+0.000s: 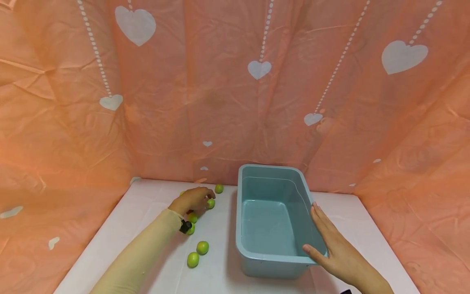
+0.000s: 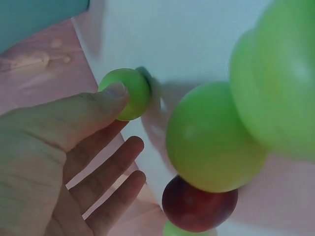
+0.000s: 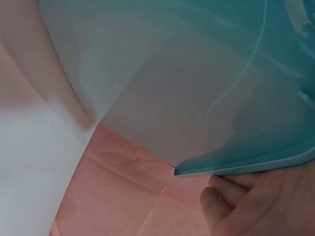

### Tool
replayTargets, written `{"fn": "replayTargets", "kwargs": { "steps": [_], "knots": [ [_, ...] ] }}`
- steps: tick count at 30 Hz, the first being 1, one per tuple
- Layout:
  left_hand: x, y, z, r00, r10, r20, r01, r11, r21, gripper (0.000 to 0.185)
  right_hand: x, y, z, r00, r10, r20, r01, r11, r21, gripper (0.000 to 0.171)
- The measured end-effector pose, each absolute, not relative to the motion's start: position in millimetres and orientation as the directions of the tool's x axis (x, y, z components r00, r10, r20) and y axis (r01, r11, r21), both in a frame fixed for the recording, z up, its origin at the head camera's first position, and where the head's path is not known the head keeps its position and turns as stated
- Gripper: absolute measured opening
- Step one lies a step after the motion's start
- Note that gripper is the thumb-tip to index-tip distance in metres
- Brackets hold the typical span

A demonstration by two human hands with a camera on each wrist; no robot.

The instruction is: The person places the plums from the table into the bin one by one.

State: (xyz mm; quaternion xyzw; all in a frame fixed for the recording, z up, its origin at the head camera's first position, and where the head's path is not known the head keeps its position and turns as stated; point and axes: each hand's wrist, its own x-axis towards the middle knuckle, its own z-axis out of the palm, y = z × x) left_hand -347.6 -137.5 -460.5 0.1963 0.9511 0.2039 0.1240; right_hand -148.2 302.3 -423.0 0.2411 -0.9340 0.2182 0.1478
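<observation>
- Blue-grey plastic tub (image 1: 269, 267): right hand (image 1: 337, 250) rests along its rim, fingers extended; light pressure steadies best.
- Farther, left of tub: left hand (image 1: 193, 200) pinches round lime-green fruit (image 1: 211, 203); even, gentle thumb-and-finger pressure suits its smooth skin.

The scene is taken in by the head camera from above and behind the hands, facing forward and down over the white table (image 1: 220, 228) to the heart-patterned peach cloth (image 1: 220, 102). By the left wrist camera, the left hand (image 1: 194, 200) is viewed from very near, along its fingers, at a slant; the round green fruits (image 1: 193, 259) loom large. From the right wrist, the blue-grey plastic tub (image 1: 271, 257) is faced closely, the right hand (image 3: 256, 204) being caught at lower right; through haze, its far walls are hard to separate. The tub is shared by all three views.
</observation>
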Motion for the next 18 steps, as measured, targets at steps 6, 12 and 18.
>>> {"fn": "replayTargets", "kwargs": {
  "steps": [6,12,18],
  "knots": [
    [-350.1,-136.1,-463.3,-0.892,0.429,-0.142,0.343,0.847,0.407,0.032,-148.0,302.0,-422.7,-0.844,-0.383,0.375,-0.51,0.789,-0.342,0.098],
    [-351.9,-136.5,-465.3,-0.892,0.427,-0.147,0.344,0.854,0.389,0.032,-148.9,302.7,-423.6,-0.841,-0.387,0.377,-0.514,0.788,-0.338,0.098],
    [-352.5,-138.0,-467.1,-0.892,0.43,-0.141,0.344,0.847,0.406,0.032,-149.0,302.6,-424.1,-0.838,-0.389,0.383,-0.519,0.785,-0.338,0.097]
  ]
}}
